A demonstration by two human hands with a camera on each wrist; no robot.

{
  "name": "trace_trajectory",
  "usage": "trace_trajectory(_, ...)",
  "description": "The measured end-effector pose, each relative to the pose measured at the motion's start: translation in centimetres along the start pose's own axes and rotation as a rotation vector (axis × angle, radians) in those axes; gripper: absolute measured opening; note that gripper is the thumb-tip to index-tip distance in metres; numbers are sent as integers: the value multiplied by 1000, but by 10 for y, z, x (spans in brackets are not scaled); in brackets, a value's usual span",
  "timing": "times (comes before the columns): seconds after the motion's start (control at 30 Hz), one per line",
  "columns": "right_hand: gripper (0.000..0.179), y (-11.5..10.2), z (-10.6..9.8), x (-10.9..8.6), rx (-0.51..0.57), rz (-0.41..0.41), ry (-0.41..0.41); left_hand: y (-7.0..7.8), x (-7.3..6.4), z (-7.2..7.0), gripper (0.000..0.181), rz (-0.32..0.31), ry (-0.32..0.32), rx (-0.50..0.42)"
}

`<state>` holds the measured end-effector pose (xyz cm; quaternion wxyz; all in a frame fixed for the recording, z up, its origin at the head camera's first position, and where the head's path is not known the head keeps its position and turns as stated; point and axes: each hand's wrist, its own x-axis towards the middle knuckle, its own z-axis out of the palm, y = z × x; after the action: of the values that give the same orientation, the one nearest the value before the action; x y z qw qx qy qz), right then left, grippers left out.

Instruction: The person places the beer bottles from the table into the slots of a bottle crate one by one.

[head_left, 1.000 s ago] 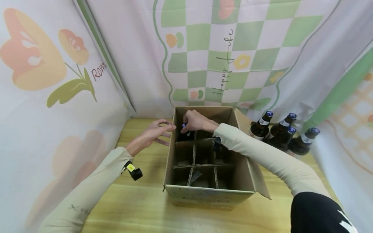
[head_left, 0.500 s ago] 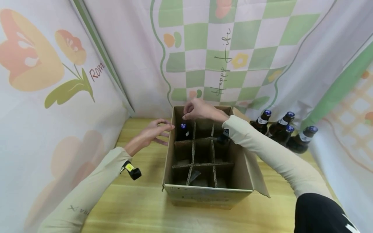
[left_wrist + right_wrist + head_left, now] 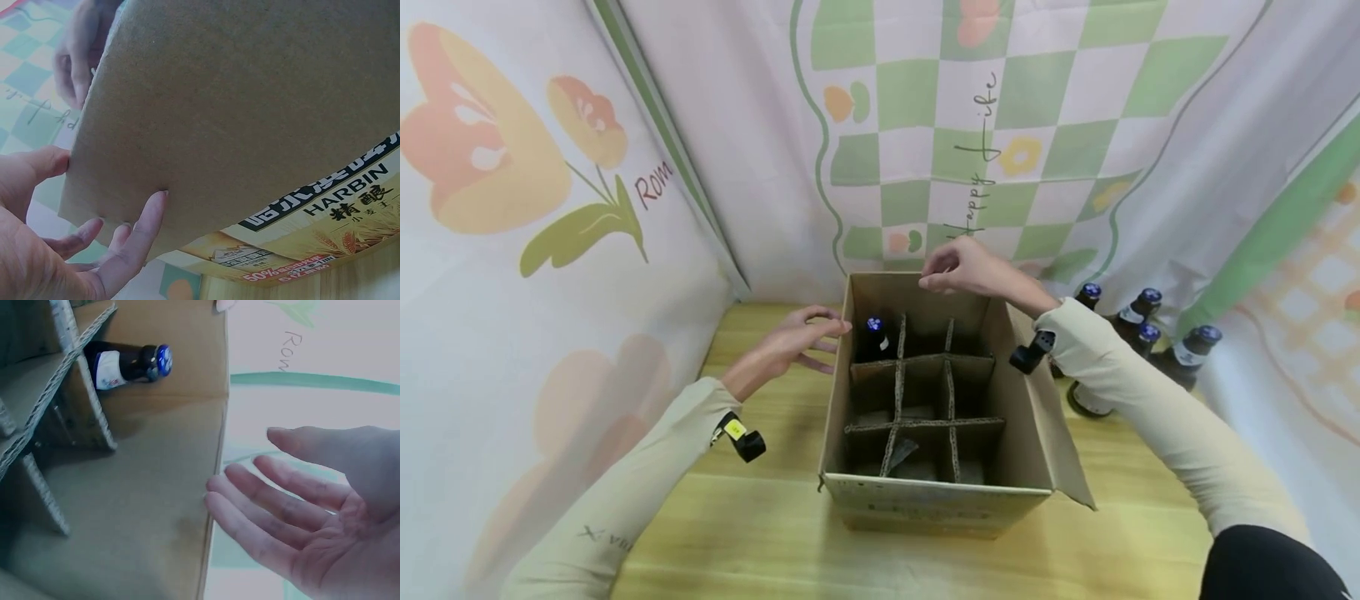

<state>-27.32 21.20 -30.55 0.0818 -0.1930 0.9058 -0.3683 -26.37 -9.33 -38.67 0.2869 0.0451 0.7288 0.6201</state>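
A cardboard box [image 3: 925, 510] with crossed dividers [image 3: 901, 392] stands open on the table. In its far left compartment sits a dark bottle [image 3: 874, 335] with a blue cap, which the right wrist view also shows. My left hand [image 3: 801, 336] touches the left wall near the far corner; in the left wrist view its fingertips rest against a brown cardboard flap [image 3: 219, 112]. Above the far rim, my right hand [image 3: 973, 268] is held with nothing in it, fingers loosely bent and apart from the thumb.
Several dark bottles [image 3: 1186, 354] with blue caps stand on the table to the right, partly behind the right sleeve. An open flap [image 3: 1067, 442] sticks out on the box's right side. A patterned curtain [image 3: 910, 158] hangs close behind the box.
My right hand has let go of the bottle in the far left compartment, risen, and moved right above the far rim. The left hand stays at the box wall.
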Motion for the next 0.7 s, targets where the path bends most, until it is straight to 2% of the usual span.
trace_trajectory(0.13,20,8,-6,-13,5,-11,79,0,1,2,58,-7,-7,3)
trace_trajectory(0.33,18,19,-19,-32,-122,-29,216,-1,1,2,57,-5,-1,0)
trace_trajectory(0.47,20,32,-26,-45,-150,18,285,0,0,1,56,-4,1,2)
trace_trajectory(0.57,27,42,-30,-56,-139,66,338,0,0,1,57,-3,-2,5)
trace_trajectory(0.7,31,59,-33,-69,-117,93,416,0,-1,0,58,-8,1,-1)
